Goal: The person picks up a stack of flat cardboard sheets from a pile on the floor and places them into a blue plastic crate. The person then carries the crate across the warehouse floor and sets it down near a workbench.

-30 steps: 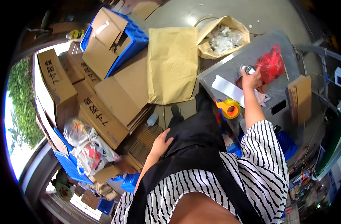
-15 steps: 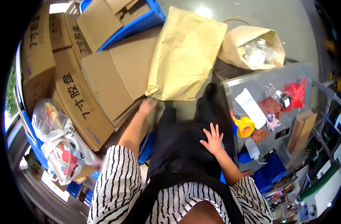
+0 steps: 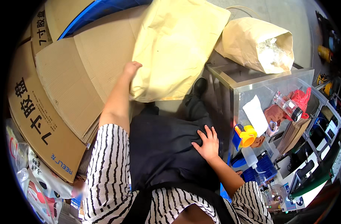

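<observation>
At yel. bag (image 3: 174, 48) edge, L hand (image 3: 131, 68); R hand (image 3: 207, 145) on apron (image 3: 163, 145).

My view looks from the left fisheye on the wearer's head, facing steeply down, close above the striped shirt (image 3: 110, 168) and black apron (image 3: 166, 149). The left hand (image 3: 131, 68) and right hand (image 3: 208, 144) fall inside its frame; toward the dark rim, the cardboard box (image 3: 62, 156) bends.
</observation>
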